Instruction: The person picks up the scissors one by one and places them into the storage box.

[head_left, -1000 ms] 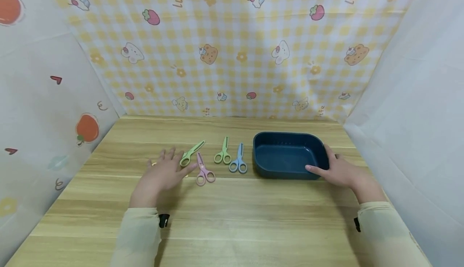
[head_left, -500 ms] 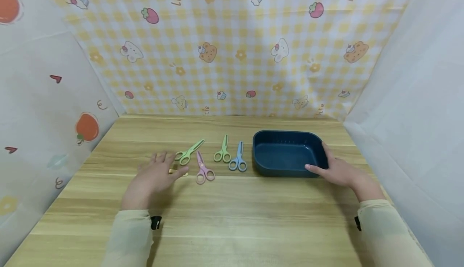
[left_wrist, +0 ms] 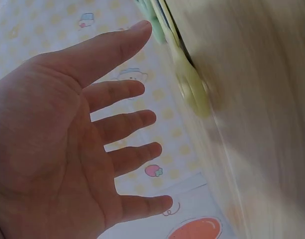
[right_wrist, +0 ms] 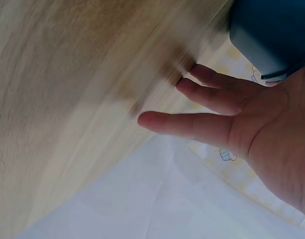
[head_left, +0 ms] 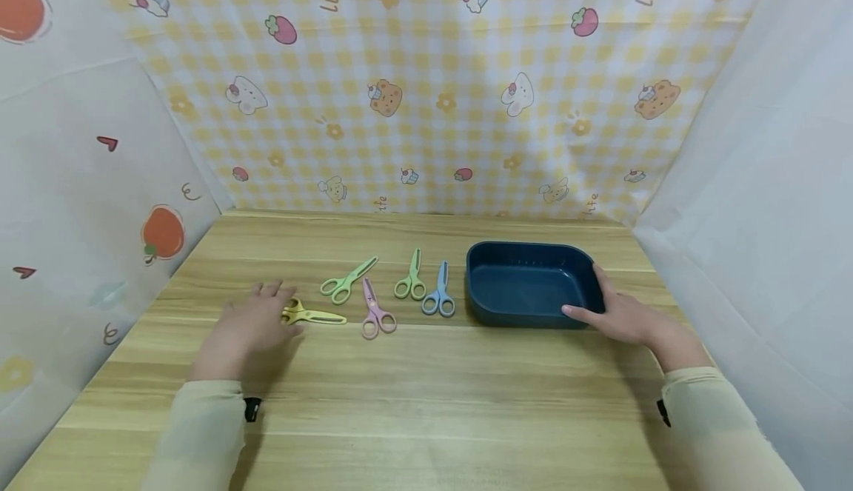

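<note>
My left hand (head_left: 249,321) hovers over the left part of the table, fingers spread and nothing held. Just right of it lie yellow scissors (head_left: 320,317), their handle partly behind my fingers. The left wrist view shows the bare palm (left_wrist: 57,134) beside those scissors (left_wrist: 192,89). Green scissors (head_left: 348,281), pink scissors (head_left: 378,312), a second green pair (head_left: 410,280) and blue scissors (head_left: 440,295) lie farther right. My right hand (head_left: 626,315) holds the dark blue box (head_left: 526,321) at its near right corner, thumb over the rim. Its other fingers (right_wrist: 187,124) extend outside the box.
The wooden table (head_left: 426,402) carries everything. Behind it hangs a yellow checked cloth (head_left: 426,54). White cloth walls stand at the left (head_left: 80,202) and right (head_left: 760,180), the right one close to my right arm.
My left hand has moved left, away from the pink and first green scissors, uncovering them and most of the yellow scissors. My right hand and the box have stayed in place.
</note>
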`<move>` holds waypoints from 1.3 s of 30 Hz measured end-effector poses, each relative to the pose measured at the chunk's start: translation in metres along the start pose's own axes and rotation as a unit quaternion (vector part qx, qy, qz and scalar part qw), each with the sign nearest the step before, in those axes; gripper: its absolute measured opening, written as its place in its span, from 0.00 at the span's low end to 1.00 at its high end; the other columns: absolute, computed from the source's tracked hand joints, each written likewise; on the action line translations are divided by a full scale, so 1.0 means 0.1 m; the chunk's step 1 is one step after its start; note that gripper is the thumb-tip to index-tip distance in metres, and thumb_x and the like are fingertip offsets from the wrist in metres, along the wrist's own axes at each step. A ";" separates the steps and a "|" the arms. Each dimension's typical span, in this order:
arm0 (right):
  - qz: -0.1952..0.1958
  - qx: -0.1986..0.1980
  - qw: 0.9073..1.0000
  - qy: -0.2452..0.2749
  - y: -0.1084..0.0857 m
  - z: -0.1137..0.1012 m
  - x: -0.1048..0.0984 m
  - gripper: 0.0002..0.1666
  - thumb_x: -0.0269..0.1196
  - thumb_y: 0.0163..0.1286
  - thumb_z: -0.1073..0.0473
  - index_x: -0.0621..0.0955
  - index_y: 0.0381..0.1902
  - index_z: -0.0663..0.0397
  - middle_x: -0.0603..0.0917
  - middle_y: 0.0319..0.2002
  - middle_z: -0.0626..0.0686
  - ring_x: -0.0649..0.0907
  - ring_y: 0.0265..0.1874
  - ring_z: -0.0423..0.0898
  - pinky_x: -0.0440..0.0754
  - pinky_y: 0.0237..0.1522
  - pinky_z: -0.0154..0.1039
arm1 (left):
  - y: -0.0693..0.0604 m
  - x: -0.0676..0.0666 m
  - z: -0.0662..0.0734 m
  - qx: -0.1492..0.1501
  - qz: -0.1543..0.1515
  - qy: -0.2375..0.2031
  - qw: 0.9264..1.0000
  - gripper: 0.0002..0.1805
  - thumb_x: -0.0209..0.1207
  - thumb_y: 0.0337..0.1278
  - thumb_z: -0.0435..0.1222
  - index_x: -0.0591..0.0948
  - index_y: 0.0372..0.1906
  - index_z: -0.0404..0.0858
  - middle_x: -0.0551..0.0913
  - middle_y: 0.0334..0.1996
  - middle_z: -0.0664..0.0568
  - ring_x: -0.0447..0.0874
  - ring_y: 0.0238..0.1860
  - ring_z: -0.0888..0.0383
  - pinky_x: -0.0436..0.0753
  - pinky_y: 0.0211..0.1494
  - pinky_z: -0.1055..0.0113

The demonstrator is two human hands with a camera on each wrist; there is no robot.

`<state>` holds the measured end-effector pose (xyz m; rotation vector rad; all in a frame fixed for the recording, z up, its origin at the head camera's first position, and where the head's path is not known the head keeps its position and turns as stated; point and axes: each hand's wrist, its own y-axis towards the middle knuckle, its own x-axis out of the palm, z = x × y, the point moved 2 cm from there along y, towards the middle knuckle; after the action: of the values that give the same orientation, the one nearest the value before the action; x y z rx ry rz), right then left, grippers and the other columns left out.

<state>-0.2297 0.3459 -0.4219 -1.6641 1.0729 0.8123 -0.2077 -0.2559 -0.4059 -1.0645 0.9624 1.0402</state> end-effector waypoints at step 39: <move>0.009 -0.001 1.000 0.024 0.00 -0.01 0.02 0.76 0.52 0.72 0.18 0.22 0.83 0.58 0.55 0.77 0.85 0.68 0.73 0.81 0.70 0.68 0.75 | 0.44 -0.11 -0.56 0.145 -0.047 -0.004 0.988 0.45 0.84 0.40 0.47 0.82 0.66 0.33 0.79 0.52 0.36 0.80 0.54 0.37 0.80 0.62 0.35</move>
<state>-0.2289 0.3447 -0.4237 -1.6865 1.1220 0.7880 -0.2593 -0.3055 -0.4168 -0.8552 1.0131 0.7981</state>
